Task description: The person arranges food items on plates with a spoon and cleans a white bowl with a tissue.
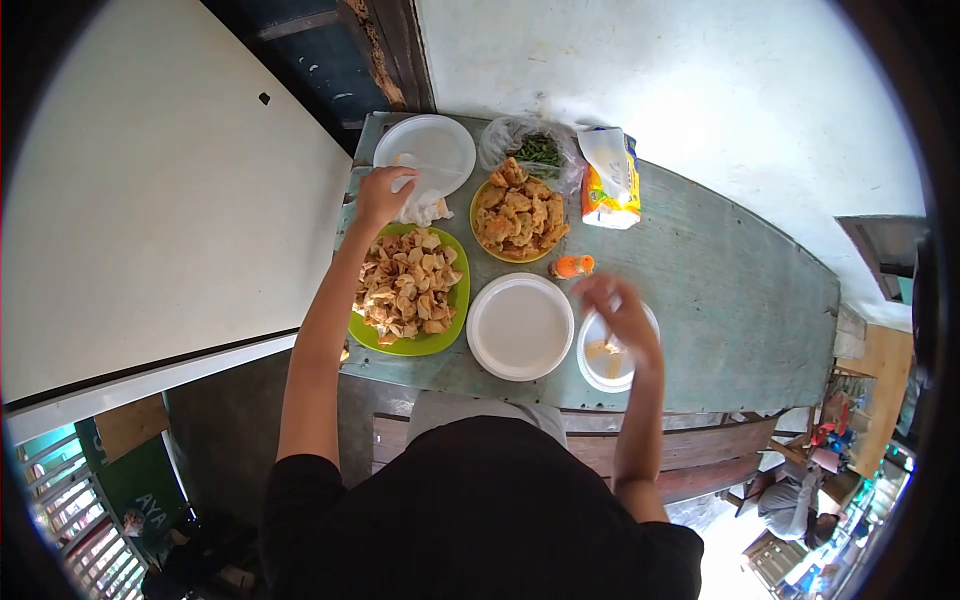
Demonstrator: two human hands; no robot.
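My left hand [383,195] is at the near left edge of a white plate [458,135]. Its fingers are apart, with nothing visible between them. A pale plastic utensil [412,160] lies on that plate, and a crumpled tissue [428,210] sits by its near rim. Just below is a green plate [458,325] heaped with fried, folded snacks [405,280]. My right hand [618,310], smeared by motion, is over a small white plate [585,365] that holds a few food pieces and brownish liquid. An empty white plate [520,327] lies between my arms.
Fried fritters [518,215] fill a yellow-green plate at the back. Beyond them is a clear bag of green chillies [540,152]. A tissue pack [611,185] stands near the wall. A small orange-red bottle [572,266] lies mid-table. Another person [790,508] is far right.
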